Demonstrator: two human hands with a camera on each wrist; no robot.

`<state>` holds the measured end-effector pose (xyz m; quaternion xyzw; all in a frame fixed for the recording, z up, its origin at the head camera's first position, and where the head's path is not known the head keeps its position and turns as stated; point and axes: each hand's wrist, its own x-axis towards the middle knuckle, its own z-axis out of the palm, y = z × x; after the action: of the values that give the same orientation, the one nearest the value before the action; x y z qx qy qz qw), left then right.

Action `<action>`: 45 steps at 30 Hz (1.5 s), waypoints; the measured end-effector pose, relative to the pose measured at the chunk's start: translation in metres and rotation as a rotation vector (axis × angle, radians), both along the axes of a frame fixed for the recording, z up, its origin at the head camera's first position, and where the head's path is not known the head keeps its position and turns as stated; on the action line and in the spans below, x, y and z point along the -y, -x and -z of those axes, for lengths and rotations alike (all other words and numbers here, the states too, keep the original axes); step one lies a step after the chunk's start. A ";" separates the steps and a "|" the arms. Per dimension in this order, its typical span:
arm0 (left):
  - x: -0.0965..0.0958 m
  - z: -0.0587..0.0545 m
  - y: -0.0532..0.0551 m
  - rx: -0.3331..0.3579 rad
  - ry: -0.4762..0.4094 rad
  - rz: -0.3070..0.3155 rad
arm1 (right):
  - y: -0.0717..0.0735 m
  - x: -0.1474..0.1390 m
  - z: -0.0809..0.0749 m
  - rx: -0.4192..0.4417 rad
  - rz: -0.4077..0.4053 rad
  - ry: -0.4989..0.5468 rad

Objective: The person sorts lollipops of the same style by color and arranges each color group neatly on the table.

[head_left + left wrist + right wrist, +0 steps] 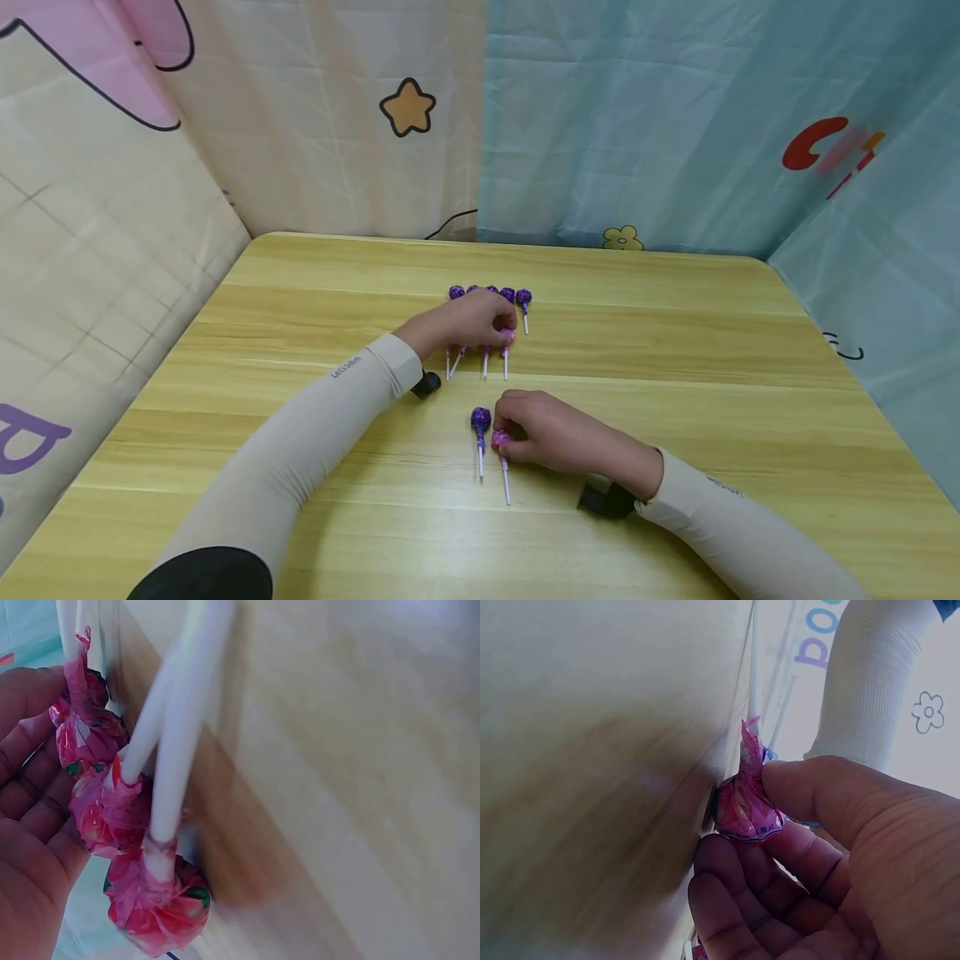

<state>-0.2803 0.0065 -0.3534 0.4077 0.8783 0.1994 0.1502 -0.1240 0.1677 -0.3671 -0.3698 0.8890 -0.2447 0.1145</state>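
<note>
My left hand (472,319) reaches over a row of pink-wrapped lollipops, thumb and fingertips around the head of the rightmost lollipop (507,336). In the left wrist view the pink heads (112,814) line up beside the palm, the thumb against the far one. Nearer to me, my right hand (551,429) pinches another pink lollipop (746,810) by its wrapped head, thumb on one side and fingers on the other. The stick of that lollipop points toward me. A purple lollipop (480,421) lies just left of it.
Behind the pink row is a row of several purple lollipops (524,297), partly covered by my left hand. All lie on a light wooden table (675,350). Printed curtains (637,108) hang around its back and sides. Black wrist cameras (606,500) sit under both wrists.
</note>
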 end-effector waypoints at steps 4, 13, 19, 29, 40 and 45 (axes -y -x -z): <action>0.000 0.001 0.000 0.000 0.004 -0.008 | 0.000 0.001 -0.001 -0.004 -0.004 0.002; 0.001 0.002 0.001 0.018 -0.012 -0.032 | 0.000 0.001 -0.001 -0.006 -0.001 -0.008; 0.002 0.000 0.000 0.040 -0.020 -0.041 | -0.001 0.002 -0.002 -0.005 0.000 -0.012; 0.003 -0.002 -0.003 0.031 -0.027 -0.042 | -0.001 0.002 -0.002 0.000 0.000 -0.005; 0.009 -0.005 -0.005 0.024 -0.058 -0.036 | -0.001 0.001 -0.002 -0.002 -0.001 -0.016; 0.014 -0.008 -0.013 -0.034 -0.093 -0.011 | -0.001 0.001 -0.002 0.001 0.001 -0.013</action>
<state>-0.2671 -0.0079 -0.3450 0.4129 0.8726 0.2339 0.1153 -0.1230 0.1664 -0.3650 -0.3687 0.8906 -0.2393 0.1172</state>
